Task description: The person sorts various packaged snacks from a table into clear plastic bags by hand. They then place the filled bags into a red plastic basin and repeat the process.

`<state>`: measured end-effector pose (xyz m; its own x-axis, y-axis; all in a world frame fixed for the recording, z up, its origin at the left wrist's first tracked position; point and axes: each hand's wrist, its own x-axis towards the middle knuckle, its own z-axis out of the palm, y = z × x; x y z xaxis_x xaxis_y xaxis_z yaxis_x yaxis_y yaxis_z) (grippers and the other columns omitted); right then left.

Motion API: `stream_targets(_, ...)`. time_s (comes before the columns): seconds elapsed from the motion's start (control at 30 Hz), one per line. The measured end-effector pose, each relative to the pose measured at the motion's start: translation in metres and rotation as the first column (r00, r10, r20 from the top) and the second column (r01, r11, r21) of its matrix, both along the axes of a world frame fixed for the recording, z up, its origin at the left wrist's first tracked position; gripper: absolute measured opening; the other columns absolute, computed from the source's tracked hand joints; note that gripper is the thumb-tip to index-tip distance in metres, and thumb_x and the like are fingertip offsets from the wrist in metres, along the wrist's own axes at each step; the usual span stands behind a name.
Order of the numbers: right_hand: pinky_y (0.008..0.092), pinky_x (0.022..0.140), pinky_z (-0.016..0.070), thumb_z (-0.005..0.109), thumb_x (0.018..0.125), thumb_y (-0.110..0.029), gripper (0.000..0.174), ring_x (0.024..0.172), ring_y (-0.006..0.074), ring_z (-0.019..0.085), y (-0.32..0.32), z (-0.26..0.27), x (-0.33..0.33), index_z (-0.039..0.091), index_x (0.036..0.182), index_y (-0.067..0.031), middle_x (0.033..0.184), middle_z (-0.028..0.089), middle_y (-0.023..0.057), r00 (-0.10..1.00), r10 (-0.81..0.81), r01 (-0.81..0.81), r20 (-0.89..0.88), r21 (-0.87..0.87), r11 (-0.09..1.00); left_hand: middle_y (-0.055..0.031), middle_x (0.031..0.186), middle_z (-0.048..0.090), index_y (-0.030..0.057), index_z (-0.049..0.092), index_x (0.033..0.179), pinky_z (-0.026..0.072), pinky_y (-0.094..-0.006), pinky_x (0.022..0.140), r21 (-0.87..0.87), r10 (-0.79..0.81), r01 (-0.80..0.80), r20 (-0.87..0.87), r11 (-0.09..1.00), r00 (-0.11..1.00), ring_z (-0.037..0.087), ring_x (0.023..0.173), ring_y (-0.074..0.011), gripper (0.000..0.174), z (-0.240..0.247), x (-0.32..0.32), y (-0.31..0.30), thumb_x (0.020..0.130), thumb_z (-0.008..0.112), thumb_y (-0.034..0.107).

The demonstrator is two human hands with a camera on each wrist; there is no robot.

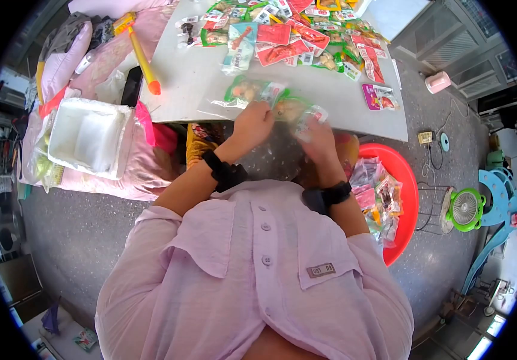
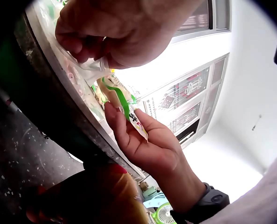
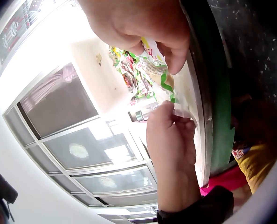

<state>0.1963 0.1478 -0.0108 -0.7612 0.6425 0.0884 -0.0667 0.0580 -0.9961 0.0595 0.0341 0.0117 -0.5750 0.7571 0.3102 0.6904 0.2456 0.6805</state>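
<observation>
At the table's front edge my left hand (image 1: pixel 252 129) grips a clear plastic bag (image 1: pixel 210 107) with curled fingers; in the left wrist view the thin plastic (image 2: pixel 94 70) bunches below them. My right hand (image 1: pixel 318 141) pinches the white end of a green-edged snack packet (image 1: pixel 290 109) between thumb and fingers. That packet (image 2: pixel 117 95) tilts toward the left hand in the left wrist view. Another green snack packet (image 1: pixel 247 90) with pale round pieces lies just beyond the left hand, overlapping the clear bag.
Many red, green and white packets (image 1: pixel 279 45) cover the far table (image 1: pixel 180 66). A purple packet (image 1: pixel 380 97) lies to the right. Below stands a red basin (image 1: pixel 411 195) of packets. At left are a white foam box (image 1: pixel 87 138), yellow hammer-shaped thing (image 1: pixel 141 54) and black phone (image 1: pixel 131 87).
</observation>
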Motion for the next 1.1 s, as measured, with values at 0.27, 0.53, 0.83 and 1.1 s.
stream_targets(0.27, 0.0281, 0.060, 0.0426, 0.043, 0.080, -0.012, 0.017, 0.072, 0.0149, 0.052, -0.014, 0.026, -0.045, 0.050, 0.093, -0.0024, 0.085, 0.054, 0.0061, 0.944, 0.223, -0.283, 0.242, 0.246, 0.927, -0.0139, 0.072, 0.051, 0.0052, 0.050, 0.075, 0.0418, -0.0401, 0.058, -0.033, 0.006, -0.009, -0.114, 0.999, 0.993, 0.051, 0.069, -0.0324, 0.011, 0.013, 0.012, -0.007, 0.074, 0.049, 0.016)
stream_targets(0.53, 0.0223, 0.044, 0.0370, 0.045, 0.081, -0.019, 0.019, 0.052, 0.0091, 0.045, -0.001, 0.038, -0.044, 0.054, 0.085, -0.0023, 0.067, 0.050, 0.0016, 0.915, 0.292, -0.220, 0.278, -0.262, 0.939, -0.0135, 0.072, 0.051, 0.0053, 0.051, 0.075, 0.0420, -0.0391, 0.057, 0.040, -0.028, 0.032, -0.114, 0.999, 0.993, 0.051, 0.066, -0.0322, 0.009, 0.004, 0.009, -0.018, 0.073, 0.050, 0.014)
stream_targets(0.83, 0.0228, 0.053, 0.0394, 0.046, 0.084, -0.026, 0.027, 0.061, 0.0079, 0.047, -0.020, 0.013, -0.072, 0.055, 0.085, -0.0016, 0.069, 0.052, 0.0025, 0.943, 0.238, -0.203, 0.231, -0.165, 0.965, -0.0123, 0.071, 0.051, 0.0065, 0.051, 0.075, 0.0420, -0.0381, 0.056, 0.033, -0.025, 0.029, -0.123, 0.999, 0.992, 0.051, 0.068, -0.0311, 0.007, 0.004, 0.013, -0.022, 0.072, 0.051, 0.013)
stream_targets(1.1, 0.0227, 0.054, 0.0403, 0.043, 0.080, -0.013, 0.018, 0.065, 0.0109, 0.050, -0.030, 0.028, -0.079, 0.053, 0.084, 0.0007, 0.071, 0.052, 0.0035, 0.964, 0.263, -0.221, 0.029, -0.459, 0.861, -0.0147, 0.094, 0.049, 0.0031, 0.051, 0.097, 0.0385, -0.0382, 0.075, 0.194, -0.034, 0.101, -0.323, 0.976, 0.946, 0.047, 0.087, -0.0316, 0.033, 0.004, -0.007, -0.030, 0.069, 0.059, 0.020)
